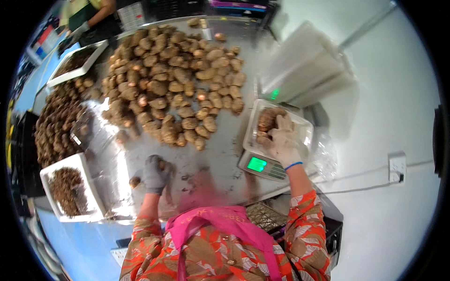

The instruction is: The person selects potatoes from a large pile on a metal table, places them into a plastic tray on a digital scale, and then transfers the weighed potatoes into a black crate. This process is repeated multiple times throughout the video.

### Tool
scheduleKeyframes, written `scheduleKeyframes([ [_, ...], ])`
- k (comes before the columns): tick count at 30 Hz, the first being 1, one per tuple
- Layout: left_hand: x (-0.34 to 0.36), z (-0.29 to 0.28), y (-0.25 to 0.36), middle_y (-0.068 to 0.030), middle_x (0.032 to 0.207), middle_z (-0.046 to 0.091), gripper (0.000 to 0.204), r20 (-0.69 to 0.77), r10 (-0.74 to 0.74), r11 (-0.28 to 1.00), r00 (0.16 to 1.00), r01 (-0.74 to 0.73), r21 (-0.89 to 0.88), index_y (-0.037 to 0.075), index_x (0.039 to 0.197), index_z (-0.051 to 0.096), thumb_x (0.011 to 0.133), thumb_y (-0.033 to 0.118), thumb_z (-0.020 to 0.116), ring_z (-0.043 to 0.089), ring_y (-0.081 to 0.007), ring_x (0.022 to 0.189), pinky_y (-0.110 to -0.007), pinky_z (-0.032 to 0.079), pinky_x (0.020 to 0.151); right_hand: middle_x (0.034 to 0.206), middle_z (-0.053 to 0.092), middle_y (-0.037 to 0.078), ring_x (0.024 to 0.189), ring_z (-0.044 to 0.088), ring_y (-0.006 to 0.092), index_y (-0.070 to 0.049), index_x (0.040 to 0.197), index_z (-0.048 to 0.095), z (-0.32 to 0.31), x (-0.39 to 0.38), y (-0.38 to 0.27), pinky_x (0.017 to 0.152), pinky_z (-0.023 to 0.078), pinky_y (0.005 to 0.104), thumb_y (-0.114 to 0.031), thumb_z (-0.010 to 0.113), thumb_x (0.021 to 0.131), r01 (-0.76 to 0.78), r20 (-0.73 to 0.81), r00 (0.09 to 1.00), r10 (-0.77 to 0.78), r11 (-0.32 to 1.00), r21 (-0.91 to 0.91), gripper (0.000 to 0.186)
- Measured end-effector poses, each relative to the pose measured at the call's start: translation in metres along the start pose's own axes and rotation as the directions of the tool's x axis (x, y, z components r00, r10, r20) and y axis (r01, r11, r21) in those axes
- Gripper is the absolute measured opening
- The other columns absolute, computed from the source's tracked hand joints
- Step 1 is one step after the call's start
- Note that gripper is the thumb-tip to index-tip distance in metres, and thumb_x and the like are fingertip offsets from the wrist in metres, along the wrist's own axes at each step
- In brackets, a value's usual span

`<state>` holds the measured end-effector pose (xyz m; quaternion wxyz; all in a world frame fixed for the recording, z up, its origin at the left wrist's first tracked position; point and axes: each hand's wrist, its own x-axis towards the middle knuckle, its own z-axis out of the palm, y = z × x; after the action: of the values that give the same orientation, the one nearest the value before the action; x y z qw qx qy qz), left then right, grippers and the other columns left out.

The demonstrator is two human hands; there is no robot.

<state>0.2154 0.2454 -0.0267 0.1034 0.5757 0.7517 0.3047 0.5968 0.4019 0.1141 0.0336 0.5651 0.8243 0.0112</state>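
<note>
My right hand (284,143), in a white glove with a blue band at the wrist, reaches into a white tray (307,133) on a digital scale (276,173). Its fingers and thumb curve about a brown taro (268,119); part of the tray's contents is hidden under the glove. My left hand (155,175), in a dark grey glove, is low over the metal table (215,164), its fingers curled. Something brownish shows at its fingertips, too blurred to name. Beside it on the left lies a small taro (134,181).
A large heap of taros (173,79) covers the table's far middle. Darker, rootier ones (56,126) lie left, between two white foam boxes (89,187) holding brown scraps. Stacked clear plastic bags (304,65) stand behind the scale. Another person (89,18) works at far left.
</note>
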Motion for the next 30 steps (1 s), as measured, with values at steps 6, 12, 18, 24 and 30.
scheduleKeyframes([
  [6,-0.014,-0.016,-0.019,-0.0162,0.096,0.058,0.03,0.016,-0.044,0.999,0.999,0.044,0.01,0.003,0.087,0.057,0.072,0.026,0.07,0.054,-0.0374,0.094,-0.046,0.046,0.08,0.147,0.031,0.028,0.138,0.024,0.0439,-0.004,0.088,0.074,0.015,0.004,-0.022,0.115,0.02,0.0452,-0.042,0.07,0.073,-0.087,0.069,0.994,0.079,0.989,0.122,0.041],
  [12,-0.022,-0.027,-0.028,-0.0159,0.098,0.058,0.03,0.051,-0.065,0.996,0.997,0.061,0.066,0.003,0.089,0.059,0.074,0.027,0.069,0.054,-0.0365,0.096,-0.046,0.047,0.081,0.146,0.034,0.025,0.137,0.025,0.0435,0.001,0.085,0.072,0.009,-0.001,-0.035,0.112,0.024,0.0459,-0.04,0.073,0.069,-0.055,-0.03,0.997,0.064,0.97,0.238,0.045],
  [18,-0.021,-0.031,-0.029,-0.015,0.098,0.058,0.03,0.022,-0.051,0.996,0.998,0.049,0.078,0.003,0.09,0.059,0.074,0.027,0.069,0.054,-0.036,0.096,-0.045,0.047,0.081,0.141,0.043,0.022,0.134,0.031,0.0386,-0.001,0.084,0.073,0.025,-0.005,-0.04,0.111,0.023,0.0443,-0.038,0.072,0.068,-0.035,-0.164,0.984,0.071,0.977,0.212,0.04],
  [24,-0.012,-0.033,-0.02,-0.0134,0.098,0.063,0.028,0.23,-0.165,0.957,0.959,0.212,-0.198,0.002,0.096,0.061,0.077,0.024,0.065,0.06,-0.0303,0.089,-0.039,0.05,0.076,0.12,0.056,0.015,0.102,0.058,0.025,0.002,0.107,0.062,0.003,-0.015,-0.039,0.084,0.049,0.0321,-0.034,0.077,0.073,-0.052,-0.209,0.922,0.327,0.638,0.768,0.052],
  [30,-0.007,-0.027,0.024,-0.0198,0.127,0.054,0.044,0.607,0.247,0.207,0.755,0.571,-0.794,0.004,0.121,0.053,0.083,0.024,0.065,0.055,-0.0287,0.115,-0.038,0.048,0.088,0.104,0.064,0.008,0.095,0.062,0.0183,-0.003,0.129,0.049,0.012,-0.028,-0.111,0.081,0.052,0.0313,-0.032,0.083,0.069,0.086,-0.086,0.996,-0.009,0.063,0.994,0.075],
])
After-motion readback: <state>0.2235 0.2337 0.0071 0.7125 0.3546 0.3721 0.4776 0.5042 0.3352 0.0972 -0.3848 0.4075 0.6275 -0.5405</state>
